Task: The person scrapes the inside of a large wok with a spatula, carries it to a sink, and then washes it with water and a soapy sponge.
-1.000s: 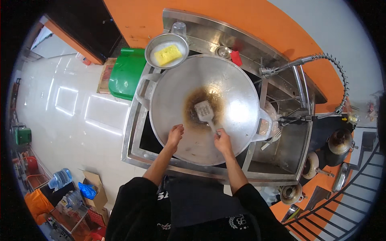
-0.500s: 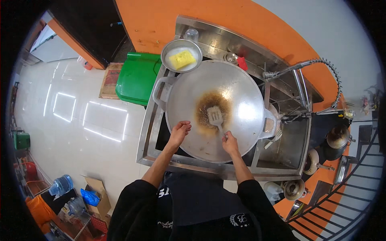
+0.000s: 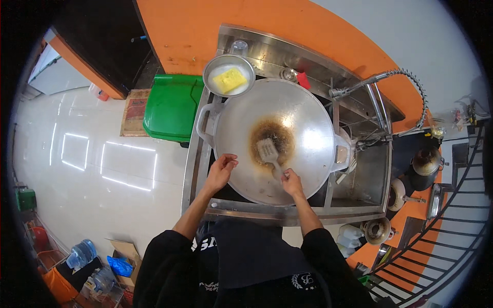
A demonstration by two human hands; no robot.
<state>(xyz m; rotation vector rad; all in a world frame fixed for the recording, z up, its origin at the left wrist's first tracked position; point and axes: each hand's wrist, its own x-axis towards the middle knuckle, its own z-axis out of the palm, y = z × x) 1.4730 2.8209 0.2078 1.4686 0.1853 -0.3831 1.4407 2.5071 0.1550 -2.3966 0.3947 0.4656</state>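
A large, wide metal wok [image 3: 308, 113] with two loop handles sits on the steel counter, its middle stained by a brown burnt patch. My right hand [image 3: 291, 183] is closed around the handle of a slotted spatula [image 3: 267, 151]. The spatula's blade lies over the near left part of the brown patch. Over the wok's left rim hovers my left hand [image 3: 221, 173], holding nothing, fingers loosely bent and apart. Past the wok's far left edge, a metal bowl [image 3: 209, 77] of whitish, foamy liquid holds a yellow sponge [image 3: 229, 80].
To the right is a steel sink [image 3: 362, 179] with a spring-hose faucet [image 3: 380, 77]. A green bin [image 3: 172, 108] stands left of the counter. A clear cup [image 3: 239, 48] and a red item [image 3: 303, 80] rest along the back ledge. Black railing [image 3: 436, 256] runs at lower right.
The spatula's blade has slid left and slightly toward me across the brown patch. My left hand has shifted a little left relative to the wok. The whole view has tilted slightly.
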